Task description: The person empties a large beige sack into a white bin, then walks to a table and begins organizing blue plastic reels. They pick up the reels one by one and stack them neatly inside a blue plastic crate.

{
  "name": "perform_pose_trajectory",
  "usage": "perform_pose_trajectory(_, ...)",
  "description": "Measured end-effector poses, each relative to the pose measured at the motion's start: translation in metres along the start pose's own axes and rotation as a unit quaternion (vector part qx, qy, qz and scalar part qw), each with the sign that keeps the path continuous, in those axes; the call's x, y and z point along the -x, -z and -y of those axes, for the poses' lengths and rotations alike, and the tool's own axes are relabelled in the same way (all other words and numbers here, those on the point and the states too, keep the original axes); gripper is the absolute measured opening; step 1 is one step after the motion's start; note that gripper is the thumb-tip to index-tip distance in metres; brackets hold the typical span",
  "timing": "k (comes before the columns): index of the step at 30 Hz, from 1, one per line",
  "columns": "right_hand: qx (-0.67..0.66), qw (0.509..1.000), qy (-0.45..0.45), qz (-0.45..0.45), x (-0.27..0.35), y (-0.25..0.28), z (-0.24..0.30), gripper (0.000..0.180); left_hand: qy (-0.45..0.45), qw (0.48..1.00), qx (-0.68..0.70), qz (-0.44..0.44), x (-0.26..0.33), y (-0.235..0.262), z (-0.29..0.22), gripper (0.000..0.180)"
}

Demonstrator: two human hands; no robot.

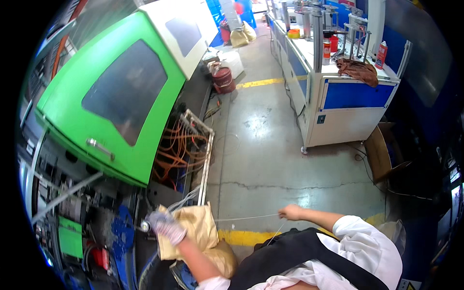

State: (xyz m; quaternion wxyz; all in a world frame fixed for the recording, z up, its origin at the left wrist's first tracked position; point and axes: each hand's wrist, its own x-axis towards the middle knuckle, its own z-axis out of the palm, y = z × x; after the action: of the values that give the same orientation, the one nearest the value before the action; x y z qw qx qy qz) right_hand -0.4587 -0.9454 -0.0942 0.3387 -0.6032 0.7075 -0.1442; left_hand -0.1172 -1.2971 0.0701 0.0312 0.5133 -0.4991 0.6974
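My right hand [290,211] is bare and closed in a pinch. A thin white string [251,217] runs from it, nearly taut, leftward to a tan sack [205,220]; a loose end hangs below the hand. At the sack's upper left is my left hand [166,228], in a pale glove. Motion blurs its fingers, which lie close to a round metal part [145,226] of the machine. Whether they grip the sack's edge cannot be made out. Beneath this sack bulges another tan sack [222,256].
A green machine [67,96] with dark windows fills the left, orange hoses [179,150] beside it. A white-and-blue workbench [333,121] carries spray cans and a brown rag [357,71]. A cardboard box [379,154] stands right; a dark red bucket [223,79] stands farther up the aisle.
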Motion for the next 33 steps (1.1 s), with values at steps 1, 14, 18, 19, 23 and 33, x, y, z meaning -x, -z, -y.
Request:
perform_pose_trajectory(1, -0.076, 0.993, -0.091, -0.017, -0.004, 0.016, -0.034, 0.018, 0.102, 0.917, 0.386, -0.013, 0.003, -0.013, 0.011, 0.028)
perform_pose_trajectory(14, -0.228, 0.937, 0.259, 0.052, -0.331, 0.336, -0.014, 0.017, -0.061, -0.081, 0.814, 0.572, -0.110, 0.161, -0.342, 0.035)
perform_pose_trajectory(18, -0.551, 0.821, 0.150, 0.030, -0.405, 0.471, -0.067, 0.017, -0.256, -0.108, 0.809, 0.518, -0.268, 0.241, -0.418, 0.039)
perform_pose_trajectory(19, -0.602, 0.791, 0.096, -0.044, -0.417, 0.506, -0.095, 0.016, -0.236, -0.128, 0.808, 0.524, -0.307, 0.247, -0.434, 0.037)
perform_pose_trajectory(23, -0.636, 0.749, 0.025, -0.183, -0.429, 0.581, -0.221, 0.021, -0.284, -0.227, 0.762, 0.536, -0.445, 0.271, -0.524, 0.039)
perform_pose_trajectory(33, -0.497, 0.867, 0.016, -0.034, -0.608, 0.706, -0.379, 0.048, -0.415, -0.149, 0.617, 0.652, -0.698, 0.351, -0.798, 0.032)
